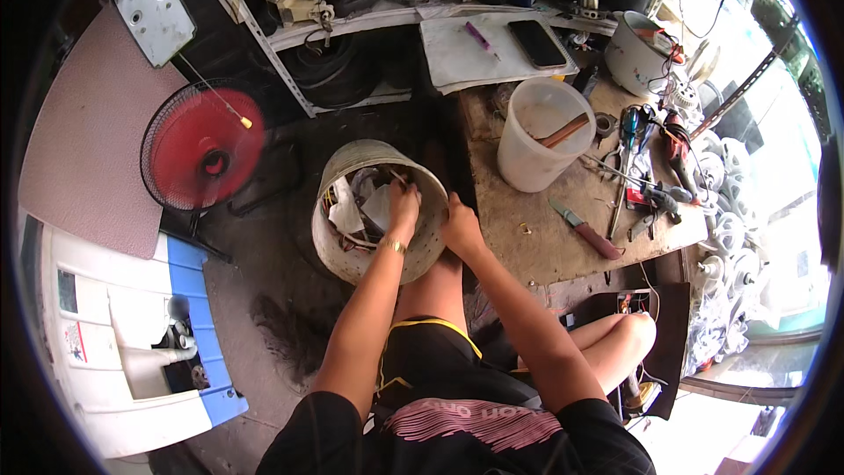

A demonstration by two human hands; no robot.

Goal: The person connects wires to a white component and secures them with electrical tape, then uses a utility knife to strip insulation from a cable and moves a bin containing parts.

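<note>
Wooden workbench (514, 255): begins just right of the right hand's (461, 227) fingers, tools strewn over its far side. Red fan (200, 148) in a dark cage: well left of the left hand's (403, 211) fingers.

Pale bucket (428, 233): directly at both hands, before the seated person, mouth leaning back toward them. Left fingers inside it, right fingers at its right rim. Translucent white tub (536, 154): on the bench, up and right of the right fingers, a brown strip (565, 129) lying in it.

Arms: both stretched forward. Left forearm slopes up and rightward, wrist over the near rim, hand dipping into the mouth. Right forearm slants up and leftward, wrist bent slightly, hand against the bucket's side.

Fingers: right ones grasp the rim. Left ones curl together among the contents; cannot tell what they pinch, if anything.

White scraps (345, 207) and tangled wires: inside the bucket, left of the left fingers. Brown-handled knife (593, 236): on the bench, right of the right fingers. Black phone (537, 43): farther off, beyond the tub. Purple pen (479, 37): left of the phone, well beyond the right fingers.
</note>
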